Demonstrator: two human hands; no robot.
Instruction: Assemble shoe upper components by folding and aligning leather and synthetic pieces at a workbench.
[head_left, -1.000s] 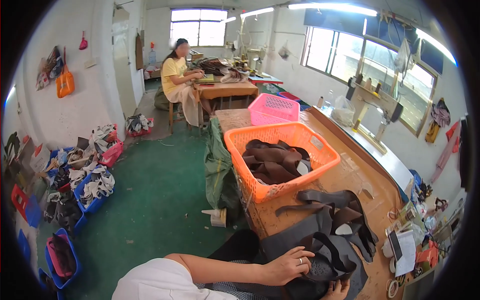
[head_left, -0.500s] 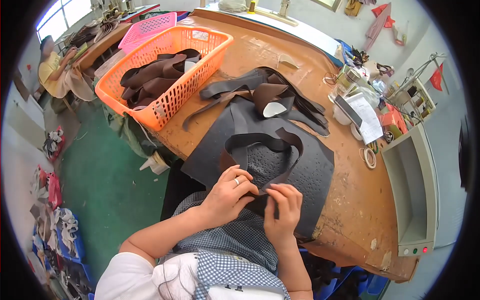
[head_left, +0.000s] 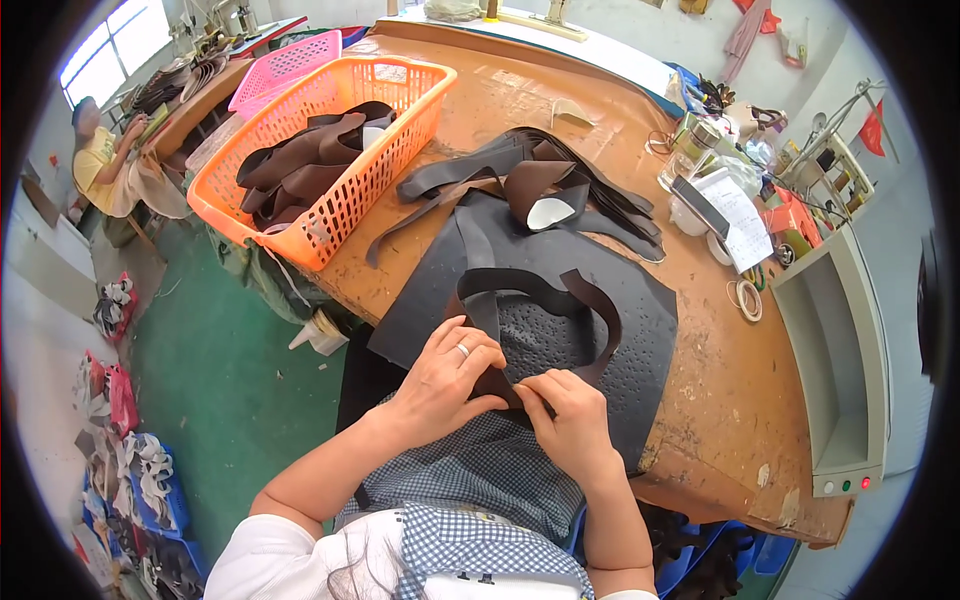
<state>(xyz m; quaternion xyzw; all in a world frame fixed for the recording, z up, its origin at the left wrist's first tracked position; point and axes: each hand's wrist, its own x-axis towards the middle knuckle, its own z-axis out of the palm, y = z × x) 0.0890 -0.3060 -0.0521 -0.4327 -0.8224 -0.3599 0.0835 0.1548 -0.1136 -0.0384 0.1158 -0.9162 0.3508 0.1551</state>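
Observation:
A dark brown strip [head_left: 607,318] of leather-like material curves in a loop over a black pitted mat [head_left: 635,385] at the table's near edge. My left hand [head_left: 447,378], with a ring on one finger, pinches its near edge. Close beside it, my right hand [head_left: 570,418] grips the same strip between thumb and fingers, the fingertips of both hands almost touching. Just beyond the loop lies a heap of dark strips [head_left: 610,190]. A curled brown piece [head_left: 530,183] with a white patch rests on that heap.
An orange basket [head_left: 330,225] of brown strips stands at the table's left, a pink basket [head_left: 285,68] behind it. To the right are a phone [head_left: 697,208], paper [head_left: 738,225], tape rolls [head_left: 747,300] and a grey box-like unit [head_left: 835,370]. Another person [head_left: 100,165] sits far left.
My right hand has turned and moved slightly down, its fingers now closer to my left hand. The strip's loop has shifted a little and its right side bulges wider. The view has tilted slightly.

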